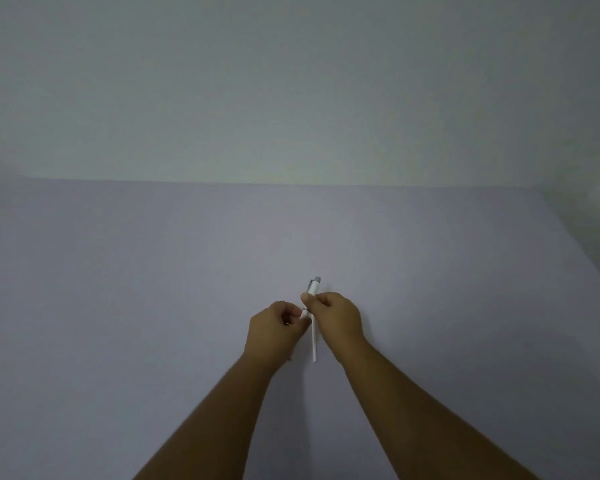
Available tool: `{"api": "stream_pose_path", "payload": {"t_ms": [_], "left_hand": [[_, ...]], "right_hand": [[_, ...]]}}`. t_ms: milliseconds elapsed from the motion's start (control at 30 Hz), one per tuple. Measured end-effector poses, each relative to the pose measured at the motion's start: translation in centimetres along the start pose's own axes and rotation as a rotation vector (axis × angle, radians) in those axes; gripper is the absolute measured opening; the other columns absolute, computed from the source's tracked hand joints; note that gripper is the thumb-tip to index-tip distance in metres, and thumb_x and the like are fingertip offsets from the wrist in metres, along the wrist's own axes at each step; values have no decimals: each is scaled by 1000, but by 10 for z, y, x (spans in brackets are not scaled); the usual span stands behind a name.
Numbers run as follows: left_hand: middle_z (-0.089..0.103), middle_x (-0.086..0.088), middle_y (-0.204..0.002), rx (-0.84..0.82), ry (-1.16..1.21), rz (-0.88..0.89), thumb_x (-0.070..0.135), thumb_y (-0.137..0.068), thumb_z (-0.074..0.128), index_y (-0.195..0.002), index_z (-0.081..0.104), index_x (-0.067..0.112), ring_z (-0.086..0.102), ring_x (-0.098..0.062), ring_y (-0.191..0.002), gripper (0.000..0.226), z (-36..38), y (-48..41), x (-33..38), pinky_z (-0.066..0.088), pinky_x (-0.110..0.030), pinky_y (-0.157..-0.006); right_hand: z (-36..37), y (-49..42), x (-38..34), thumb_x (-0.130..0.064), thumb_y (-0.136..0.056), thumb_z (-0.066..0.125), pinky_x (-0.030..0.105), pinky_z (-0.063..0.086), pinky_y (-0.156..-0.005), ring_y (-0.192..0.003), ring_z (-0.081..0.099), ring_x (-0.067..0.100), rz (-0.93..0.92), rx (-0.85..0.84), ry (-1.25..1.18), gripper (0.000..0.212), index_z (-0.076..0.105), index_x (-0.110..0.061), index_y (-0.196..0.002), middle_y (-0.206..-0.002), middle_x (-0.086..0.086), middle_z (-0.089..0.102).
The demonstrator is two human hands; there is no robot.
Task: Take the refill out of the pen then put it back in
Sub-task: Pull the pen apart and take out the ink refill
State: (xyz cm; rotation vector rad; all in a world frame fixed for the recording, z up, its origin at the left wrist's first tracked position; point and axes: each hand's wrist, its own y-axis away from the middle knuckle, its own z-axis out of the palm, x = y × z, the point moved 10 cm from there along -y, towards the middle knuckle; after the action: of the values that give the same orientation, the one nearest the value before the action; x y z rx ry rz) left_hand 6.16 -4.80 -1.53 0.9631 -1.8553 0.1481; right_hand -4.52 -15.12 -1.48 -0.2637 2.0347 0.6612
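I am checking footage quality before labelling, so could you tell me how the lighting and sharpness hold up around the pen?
Head view: dim, flat light with darker corners; the white pen stands out, but the piece in the left hand is too soft to identify; the right hand hides the mid-barrel; wide-angle bending shows at the table edge.

The place is giving little away: it is looking like a plain indoor work spot, possibly a desk in a home or office, though which one cannot be told. A flat, pale lilac table is spreading out on every side of where the hands are gripping, and a bare, pale greenish wall is rising beyond the grip at the table's far edge. The light is dim.
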Motion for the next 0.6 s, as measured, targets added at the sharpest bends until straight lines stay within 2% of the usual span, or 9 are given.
{"api": "stream_pose_path", "payload": {"t_ms": [100, 167, 233, 333, 500, 600], "left_hand": [[67, 3, -77, -78, 30, -29, 32, -84, 66, -88, 69, 20, 60, -11, -67, 13, 3, 7, 4, 53, -23, -63], [68, 0, -75, -143, 60, -63, 31, -85, 64, -85, 69, 17, 60, -14, -67, 15, 5, 9, 7, 55, -33, -74], [68, -2, -73, -194, 53, -81, 29, -85, 65, -84, 70, 13, 60, -16, -66, 16, 6, 10, 10, 56, -36, -77], [68, -4, -74, -256, 8, -115, 26, -82, 68, -80, 70, 12, 62, -17, -67, 15, 10, 18, 3, 57, -35, -77], [70, -6, -80, -151, 163, -182, 25, -83, 69, -79, 68, 14, 65, -19, -72, 12, 1, 22, -18, 59, -34, -78], [69, -6, -80, -138, 195, -187, 25, -84, 68, -84, 69, 12, 64, -19, -72, 13, 2, 22, -21, 59, -35, -79]], "right_hand": [[-1, 0, -9, -38, -85, 61, 26, 44, -60, -66, 56, 14, 39, -42, -73, 26, 63, -19, -67, -70, -1, 63], [2, 0, -9, -35, -84, 62, 31, 48, -67, -71, 58, 18, 76, -73, -127, 26, 63, -21, -62, -74, 3, 65], [-2, -1, -5, -32, -85, 60, 35, 50, -70, -67, 57, 18, 141, -35, -209, 26, 63, -21, -61, -70, 4, 64], [-25, -10, 6, -28, -87, 57, 29, 47, -62, -56, 52, 14, 234, 85, -355, 27, 64, -17, -63, -61, 0, 59], [-28, -13, 16, -27, -89, 56, 42, 53, -80, -69, 60, 23, 117, -45, 46, 24, 68, -6, -89, -76, 9, 65], [-21, -9, 25, -25, -88, 57, 35, 49, -71, -75, 63, 26, 54, -32, 293, 23, 69, -5, -90, -87, 15, 71]]}}
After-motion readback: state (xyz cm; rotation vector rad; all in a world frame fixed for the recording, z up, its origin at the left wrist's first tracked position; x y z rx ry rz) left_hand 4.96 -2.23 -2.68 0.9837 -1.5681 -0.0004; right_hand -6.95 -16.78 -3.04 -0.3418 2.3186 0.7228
